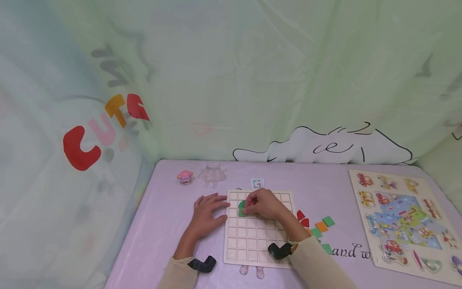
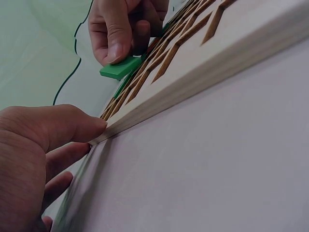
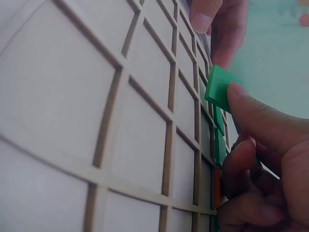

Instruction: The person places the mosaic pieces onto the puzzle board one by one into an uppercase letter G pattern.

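My right hand [image 1: 265, 204] pinches a green square tile [image 3: 221, 87] between thumb and fingers, just above the upper left part of a wooden grid board [image 1: 242, 243]. Other green pieces and an orange one [image 3: 217, 187] sit in the board's cells under and beside that hand, partly hidden by it. My left hand [image 1: 207, 214] lies at the board's left edge, its fingers spread and fairly straight. In the left wrist view, the left thumb [image 2: 79, 126] touches the edge of the board.
Loose green, orange and red tiles [image 1: 321, 226] lie right of the board. A picture puzzle board [image 1: 366, 224] with vehicle pieces is farther right. A small pink toy figure [image 1: 185, 177] stands at back left, and a small printed card [image 1: 257, 184] lies behind the grid board.
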A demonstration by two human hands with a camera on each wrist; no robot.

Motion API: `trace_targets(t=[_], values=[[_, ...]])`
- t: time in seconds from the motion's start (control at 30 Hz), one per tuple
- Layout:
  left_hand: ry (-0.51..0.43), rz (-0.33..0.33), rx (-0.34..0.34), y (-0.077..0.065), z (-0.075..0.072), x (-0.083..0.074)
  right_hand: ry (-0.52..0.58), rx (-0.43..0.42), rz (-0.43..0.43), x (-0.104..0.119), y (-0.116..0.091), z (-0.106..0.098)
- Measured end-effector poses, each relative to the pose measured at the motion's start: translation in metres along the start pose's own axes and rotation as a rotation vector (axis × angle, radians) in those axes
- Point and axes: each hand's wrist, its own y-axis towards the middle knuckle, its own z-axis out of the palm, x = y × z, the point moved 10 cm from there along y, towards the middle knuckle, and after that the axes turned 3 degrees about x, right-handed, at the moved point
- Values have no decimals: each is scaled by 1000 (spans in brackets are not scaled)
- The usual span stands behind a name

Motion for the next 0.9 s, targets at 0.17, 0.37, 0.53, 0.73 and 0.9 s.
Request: trace_targets(t=[0.17,0.37,0.53,0.73,0.9], values=[[0,0,3,0,0,0,-10,-6,36,-4,2,2],[5,-4,-2,0,-1,0,-44,-27,53,-5,2,2],[6,-4,0,0,0,0,-70,-66,62,-3,0,1],[2,2,1,-1,0,-1,-96,-92,76,-3,-1,1],[-2,4,3,-1,-1,-2,-97,-95,106,-5,-1,2]])
